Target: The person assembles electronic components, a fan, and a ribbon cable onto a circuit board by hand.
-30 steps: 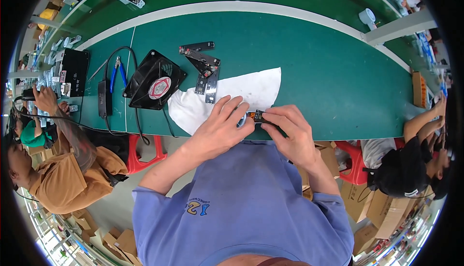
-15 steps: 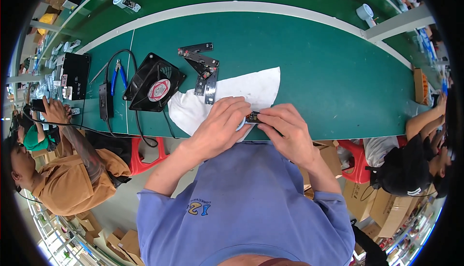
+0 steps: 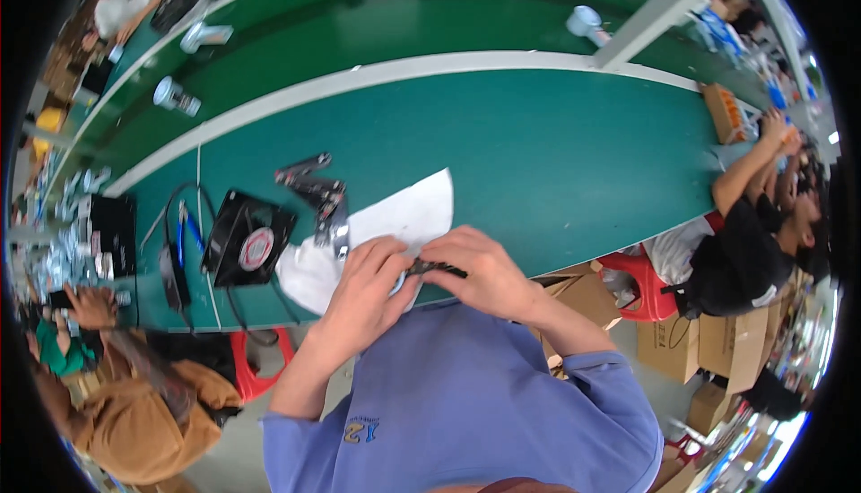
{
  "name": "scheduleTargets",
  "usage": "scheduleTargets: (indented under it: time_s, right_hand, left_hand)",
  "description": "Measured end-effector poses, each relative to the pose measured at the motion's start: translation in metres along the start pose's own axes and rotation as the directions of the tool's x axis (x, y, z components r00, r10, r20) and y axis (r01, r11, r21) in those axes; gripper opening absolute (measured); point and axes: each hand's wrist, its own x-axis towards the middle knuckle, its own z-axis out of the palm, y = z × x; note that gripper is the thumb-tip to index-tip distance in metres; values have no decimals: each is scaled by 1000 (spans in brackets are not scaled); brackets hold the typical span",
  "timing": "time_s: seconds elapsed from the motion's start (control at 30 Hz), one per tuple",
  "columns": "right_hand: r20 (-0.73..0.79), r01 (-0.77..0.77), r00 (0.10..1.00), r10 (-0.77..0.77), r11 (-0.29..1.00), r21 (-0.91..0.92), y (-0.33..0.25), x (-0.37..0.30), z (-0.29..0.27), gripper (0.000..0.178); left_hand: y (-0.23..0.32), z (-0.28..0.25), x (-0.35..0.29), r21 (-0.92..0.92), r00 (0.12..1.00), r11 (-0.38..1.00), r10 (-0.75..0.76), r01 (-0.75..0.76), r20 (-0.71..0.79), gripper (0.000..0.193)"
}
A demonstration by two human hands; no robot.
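Close to the table's near edge, my left hand is curled around a light blue part, mostly hidden by the fingers. My right hand pinches a small dark piece that meets the left fingertips; it looks like a narrow circuit board, though blurred. Whether the two parts are joined, I cannot tell. Under and beyond the hands lies a white cloth. Several black circuit board strips lie in a loose pile at the cloth's far left side.
Left of the cloth stands a black square fan with a cable. Farther left are blue-handled pliers, a black power adapter and a black box. Light blue round-headed devices sit beyond the white rail. Co-workers sit on both sides.
The view has swung, so the table sits lower and farther left in the picture. The dark piece between my hands has turned, and my right fingers now lie over it.
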Motion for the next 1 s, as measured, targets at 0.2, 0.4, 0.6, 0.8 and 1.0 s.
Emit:
scheduleTargets:
  time_s: [0.2,0.4,0.6,0.8,1.0]
  right_hand:
    - [29,-10,1000,10,1000,1,5,-7,0,29]
    - [90,-54,995,48,997,62,8,-9,-5,30]
    - [84,-2,996,2,1000,8,11,-10,1,33]
    - [54,79,995,-80,997,19,8,-12,4,29]
    - [-243,-67,969,47,995,-73,21,35,-36,25]
  left_hand:
    - [0,-5,8,-54,995,998,-33,38,95,29]
    - [-1,0,5,-111,997,992,-63,67,36,28]
    - [3,-4,9,-106,993,990,-84,92,80,28]
    - [7,0,-6,-59,993,997,-62,56,-100,41]
    - [8,19,-28,213,886,966,223,-145,-407,47]
